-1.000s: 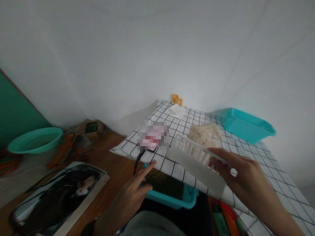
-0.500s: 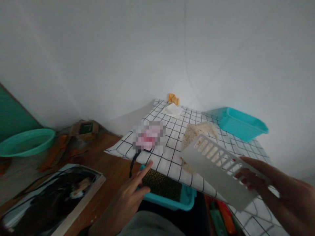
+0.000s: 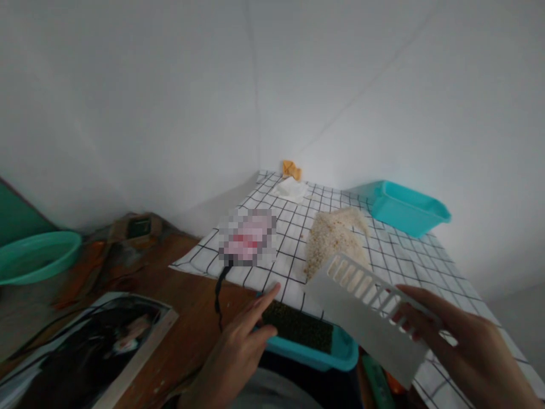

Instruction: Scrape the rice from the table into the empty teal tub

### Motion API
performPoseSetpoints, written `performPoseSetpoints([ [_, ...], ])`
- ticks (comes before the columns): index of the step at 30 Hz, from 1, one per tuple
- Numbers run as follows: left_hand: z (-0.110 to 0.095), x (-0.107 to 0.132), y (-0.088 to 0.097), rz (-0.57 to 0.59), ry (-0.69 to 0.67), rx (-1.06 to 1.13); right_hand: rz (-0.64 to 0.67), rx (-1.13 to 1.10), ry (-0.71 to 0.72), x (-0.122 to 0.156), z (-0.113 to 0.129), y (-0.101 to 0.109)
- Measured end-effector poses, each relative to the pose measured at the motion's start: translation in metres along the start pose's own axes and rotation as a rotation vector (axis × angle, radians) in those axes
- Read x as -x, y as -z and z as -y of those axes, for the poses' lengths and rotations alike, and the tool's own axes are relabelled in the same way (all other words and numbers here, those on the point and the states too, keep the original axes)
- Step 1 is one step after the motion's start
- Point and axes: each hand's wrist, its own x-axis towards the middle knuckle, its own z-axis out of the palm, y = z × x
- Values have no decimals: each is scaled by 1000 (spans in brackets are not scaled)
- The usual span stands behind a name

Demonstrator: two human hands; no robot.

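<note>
Steady the white slotted plastic panel (image 3: 366, 324) your right hand (image 3: 464, 336) pinches, left hand (image 3: 240, 343) half-open, hold on the turquoise plastic tray (image 3: 309, 354) unclear.

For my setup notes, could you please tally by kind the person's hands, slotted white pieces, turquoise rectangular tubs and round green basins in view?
Hands: 2 (left hand, right hand)
Slotted white piece: 1
Turquoise rectangular tubs: 2 (tub on the cloth, tub by the left hand)
Round green basin: 1
Total: 6
</note>
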Motion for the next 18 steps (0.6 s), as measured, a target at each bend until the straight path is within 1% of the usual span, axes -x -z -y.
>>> performPoseSetpoints([
  [3,-2,0,-4,29,49,0,-31,2,-72,-1,-9,0],
  [8,-7,-2,-2,24,49,-25,-49,29,-114,-8,-21,5],
  [11,-8,-3,0,37,44,-6,-28,43,-126,-16,-21,7],
  [16,-6,-1,-2,80,86,77,-45,29,-116,-34,-25,4],
  [18,-5,0,-3,79,86,79,-42,26,-112,-42,-28,3],
])
